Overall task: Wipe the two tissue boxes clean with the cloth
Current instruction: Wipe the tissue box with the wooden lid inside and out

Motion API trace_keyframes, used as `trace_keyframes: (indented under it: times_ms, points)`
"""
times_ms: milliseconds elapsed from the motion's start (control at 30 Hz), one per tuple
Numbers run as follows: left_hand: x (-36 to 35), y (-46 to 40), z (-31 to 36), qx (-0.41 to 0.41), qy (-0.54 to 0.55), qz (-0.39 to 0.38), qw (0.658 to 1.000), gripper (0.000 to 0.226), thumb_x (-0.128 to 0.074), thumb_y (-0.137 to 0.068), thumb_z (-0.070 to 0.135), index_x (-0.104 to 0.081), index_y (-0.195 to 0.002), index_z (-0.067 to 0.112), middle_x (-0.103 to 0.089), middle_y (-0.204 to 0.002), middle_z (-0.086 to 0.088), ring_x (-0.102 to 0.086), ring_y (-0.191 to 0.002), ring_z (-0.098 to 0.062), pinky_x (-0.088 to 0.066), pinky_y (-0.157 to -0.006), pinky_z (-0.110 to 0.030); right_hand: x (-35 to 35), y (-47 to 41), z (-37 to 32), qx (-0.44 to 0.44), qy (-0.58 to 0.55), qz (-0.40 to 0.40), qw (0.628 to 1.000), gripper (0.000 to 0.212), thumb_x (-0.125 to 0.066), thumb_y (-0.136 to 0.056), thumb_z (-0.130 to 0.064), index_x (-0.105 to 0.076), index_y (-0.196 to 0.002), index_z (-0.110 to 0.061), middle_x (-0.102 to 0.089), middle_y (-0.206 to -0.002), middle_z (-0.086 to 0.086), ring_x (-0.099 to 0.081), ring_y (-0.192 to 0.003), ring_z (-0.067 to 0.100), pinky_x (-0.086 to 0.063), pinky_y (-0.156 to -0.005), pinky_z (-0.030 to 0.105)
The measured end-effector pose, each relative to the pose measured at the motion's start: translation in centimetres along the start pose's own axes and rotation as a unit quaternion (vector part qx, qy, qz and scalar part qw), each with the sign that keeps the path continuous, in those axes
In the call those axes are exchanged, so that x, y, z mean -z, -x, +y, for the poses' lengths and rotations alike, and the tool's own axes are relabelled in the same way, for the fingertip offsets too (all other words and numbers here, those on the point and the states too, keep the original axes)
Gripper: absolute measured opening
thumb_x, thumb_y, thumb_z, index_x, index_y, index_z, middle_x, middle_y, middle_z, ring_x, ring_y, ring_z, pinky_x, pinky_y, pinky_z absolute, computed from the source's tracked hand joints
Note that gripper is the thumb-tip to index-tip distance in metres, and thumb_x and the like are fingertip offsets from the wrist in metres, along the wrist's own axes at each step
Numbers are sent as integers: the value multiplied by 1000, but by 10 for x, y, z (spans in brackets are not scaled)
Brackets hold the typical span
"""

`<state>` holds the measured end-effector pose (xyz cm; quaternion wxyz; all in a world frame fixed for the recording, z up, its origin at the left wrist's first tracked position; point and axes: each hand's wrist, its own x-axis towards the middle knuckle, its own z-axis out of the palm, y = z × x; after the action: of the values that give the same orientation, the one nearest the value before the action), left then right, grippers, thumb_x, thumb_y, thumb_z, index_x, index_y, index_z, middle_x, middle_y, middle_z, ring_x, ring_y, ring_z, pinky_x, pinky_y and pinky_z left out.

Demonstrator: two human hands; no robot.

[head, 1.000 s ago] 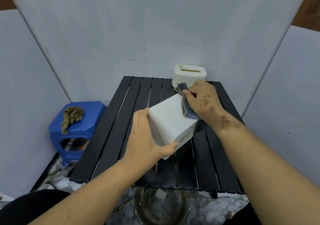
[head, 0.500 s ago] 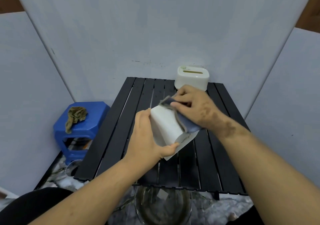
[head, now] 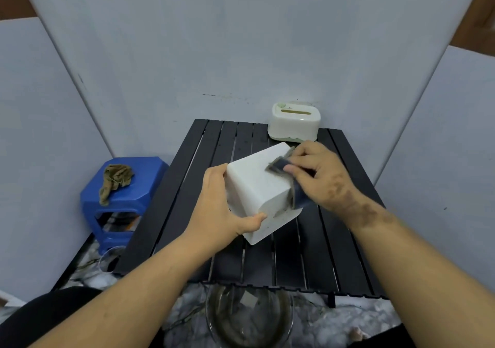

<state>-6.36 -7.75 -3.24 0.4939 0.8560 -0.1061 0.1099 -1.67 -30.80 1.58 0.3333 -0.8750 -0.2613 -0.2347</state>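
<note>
A white tissue box (head: 257,187) is tilted above the black slatted table (head: 294,254). My left hand (head: 217,208) grips its left side, thumb on the near lower edge. My right hand (head: 318,176) holds a grey-blue cloth (head: 294,187) and presses it against the box's upper right face; the cloth hangs down the right side. A second tissue box (head: 293,122), cream with a green base and a slot on top, stands at the table's far edge against the wall.
A blue plastic stool (head: 120,203) with a crumpled brown rag (head: 115,178) on it stands left of the table. A glass bowl (head: 249,318) of murky water sits on the floor below the table's near edge. Grey panels close in on three sides.
My right hand slid the cloth across the box's top face, toward me and then back toward the far right corner. The box has tipped slightly in my left hand.
</note>
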Motion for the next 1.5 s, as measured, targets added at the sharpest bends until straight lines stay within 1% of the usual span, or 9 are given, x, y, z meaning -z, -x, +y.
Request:
trace_keyframes:
  times_ms: [100, 333, 633, 733, 867, 1067, 1233, 1367, 1500]
  points:
    - [-1, 1, 0, 3, 7, -1, 1000, 97, -87, -53, 54, -34, -133, 40, -36, -129, 22, -43, -123, 6, -51, -102, -32, -4, 14, -16, 70, -19, -66, 995, 12, -70, -89, -16, -79, -97, -12, -59, -88, -7, -57, -87, 8, -45, -82, 17]
    - [3, -1, 7, 32, -10, -17, 999, 103, -88, -55, 54, -33, -140, 32, -36, -132, 19, -42, -127, 0, -49, -106, -37, 21, 18, 28, -80, -44, 9, 996, 9, -70, -91, -11, -77, -96, -13, -60, -92, -1, -58, -85, 3, -42, -77, 9]
    - [25, -26, 61, -11, -244, -99, 965, 130, -83, -70, 65, -9, -163, 11, -15, -168, -2, -9, -156, -20, -19, -124, -39, 22, 38, 49, -173, -201, 42, 963, 11, -66, -93, -9, -75, -98, -4, -69, -95, 11, -68, -90, 24, -58, -83, 40]
    - [13, -48, 83, -20, -317, -162, 934, 112, -77, -73, 71, -29, -156, 12, -37, -158, -4, -29, -149, -26, -32, -118, -40, 26, 46, 55, -196, -220, 33, 955, 11, -67, -93, -11, -76, -98, -8, -72, -93, 5, -69, -90, 20, -57, -82, 35]
    - [-10, -73, 98, -42, -376, -201, 904, 80, -71, -69, 81, -48, -114, 19, -55, -116, 3, -51, -114, -24, -45, -84, -39, 29, 59, 63, -247, -242, -3, 938, 11, -68, -93, -13, -77, -96, -10, -73, -91, 2, -70, -88, 16, -56, -80, 31]
    - [-35, -98, 111, -63, -483, -217, 846, 82, -67, -70, 83, -47, -114, 17, -52, -118, -2, -46, -116, -28, -38, -91, -44, 7, 80, 56, -251, -213, -11, 944, 6, -73, -89, -11, -78, -88, -14, -72, -89, 1, -68, -83, 9, -52, -77, 23]
    - [-26, -99, 110, -53, -447, -216, 866, 70, -76, -70, 68, -45, -112, 22, -47, -116, 4, -43, -114, -22, -36, -87, -39, 0, 81, 50, -238, -212, 10, 948, 10, -74, -87, -10, -77, -83, -19, -71, -89, -1, -69, -86, 14, -57, -82, 33]
    - [7, -92, 106, -24, -324, -204, 923, 106, -83, -61, 55, -35, -150, 23, -42, -140, 8, -39, -133, -18, -42, -107, -44, 12, 78, 43, -227, -222, 57, 947, 14, -73, -88, -9, -76, -85, -23, -72, -89, -4, -69, -85, 8, -57, -82, 29]
    - [34, -72, 83, -16, -200, -171, 964, 115, -88, -54, 48, -32, -153, 32, -40, -140, 18, -42, -132, -10, -42, -111, -40, 13, 76, 38, -237, -227, 71, 942, 7, -72, -89, -10, -77, -91, -15, -71, -91, -5, -69, -88, 10, -58, -83, 34]
